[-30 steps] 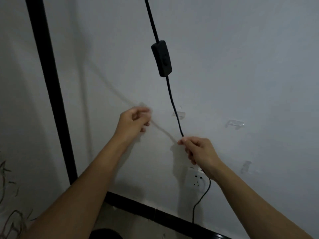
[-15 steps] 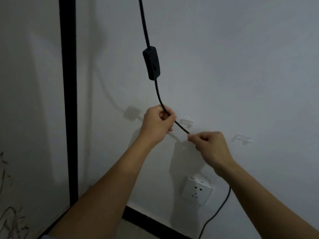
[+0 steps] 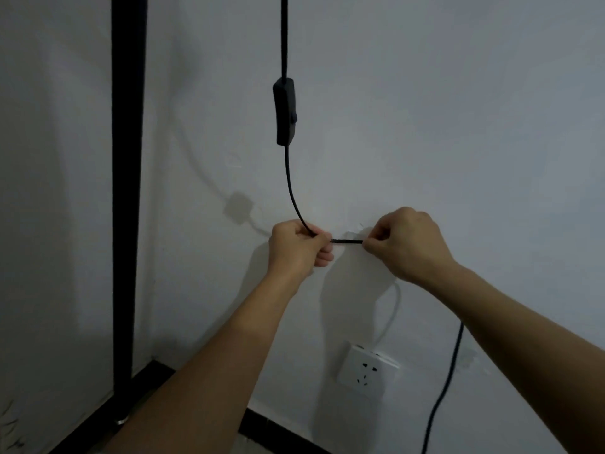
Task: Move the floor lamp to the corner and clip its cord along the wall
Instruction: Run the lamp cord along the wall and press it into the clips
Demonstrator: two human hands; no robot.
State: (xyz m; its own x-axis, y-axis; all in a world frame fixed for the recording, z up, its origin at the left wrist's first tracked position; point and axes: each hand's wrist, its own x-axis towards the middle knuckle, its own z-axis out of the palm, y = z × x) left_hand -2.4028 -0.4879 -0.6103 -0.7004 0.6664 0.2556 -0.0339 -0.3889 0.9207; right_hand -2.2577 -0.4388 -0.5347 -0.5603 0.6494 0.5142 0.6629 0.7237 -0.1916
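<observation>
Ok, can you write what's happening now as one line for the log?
step: clipping cord | left hand: gripping cord | right hand: pinching cord at wall | inline switch: hanging above

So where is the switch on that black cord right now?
The inline switch hangs on the cord at upper centre, right of the black lamp pole and above the left hand.

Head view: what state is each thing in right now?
Lamp cord: hanging, bent level between the hands.
Inline switch: hanging free; setting unreadable.
Left hand: shut on the cord.
Right hand: pinching the cord at the wall.
Wall socket: nothing plugged in.
Lamp pole: upright.
</observation>
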